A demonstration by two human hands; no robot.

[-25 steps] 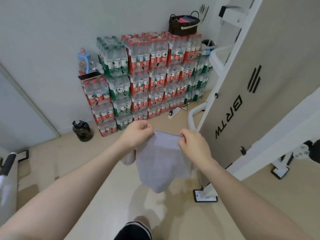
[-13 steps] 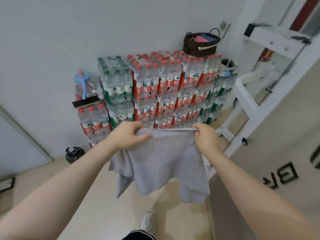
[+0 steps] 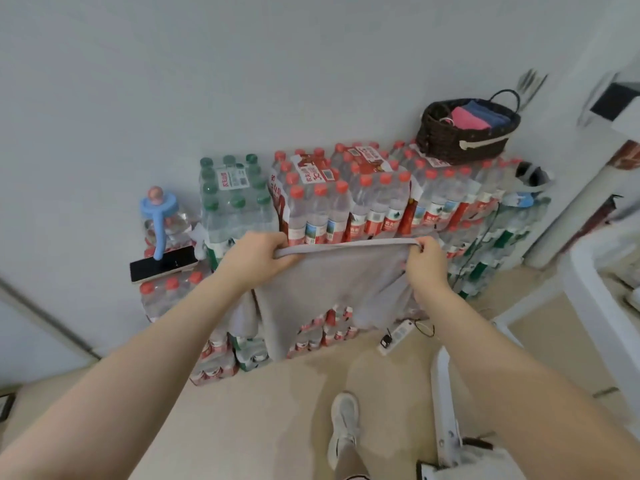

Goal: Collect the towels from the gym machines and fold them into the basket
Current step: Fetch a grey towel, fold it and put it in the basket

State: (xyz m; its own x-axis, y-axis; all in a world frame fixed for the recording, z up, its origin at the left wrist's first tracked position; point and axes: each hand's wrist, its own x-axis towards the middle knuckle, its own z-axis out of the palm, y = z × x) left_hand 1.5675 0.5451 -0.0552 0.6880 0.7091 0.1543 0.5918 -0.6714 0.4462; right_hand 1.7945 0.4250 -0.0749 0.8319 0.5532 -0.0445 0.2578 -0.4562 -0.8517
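item: grey towel (image 3: 332, 289), one piece, held in the air in front of the stacked water-bottle packs (image 3: 346, 206); top edge pulled taut and level between two hands, the rest hanging loose and uneven, one flap trailing lower at the left. not yet folded.

left hand (image 3: 254, 259): grip closed on the towel's upper left corner, fingers curled round the bunched cloth.

right hand (image 3: 427, 263): grip closed on the upper right corner, thumb and fingers pinching the hem.

basket (image 3: 464, 140): dark woven, light handle strap on its front, standing on the top of the bottle stack at its right end, against the wall. inside, a pink folded cloth (image 3: 467, 117) and a blue folded cloth (image 3: 491, 114) lie side by side. well apart from the grey towel, above and to the right.

nearby: phone (image 3: 162, 266) lying flat on a lower pack at the stack's left end; power strip (image 3: 396, 336) on the floor at the stack's foot; white machine frame (image 3: 446, 420) at the right.

progress, judged: two pieces appear stowed; this towel collected, folding and placing remain. other towels left on machines: cannot tell.
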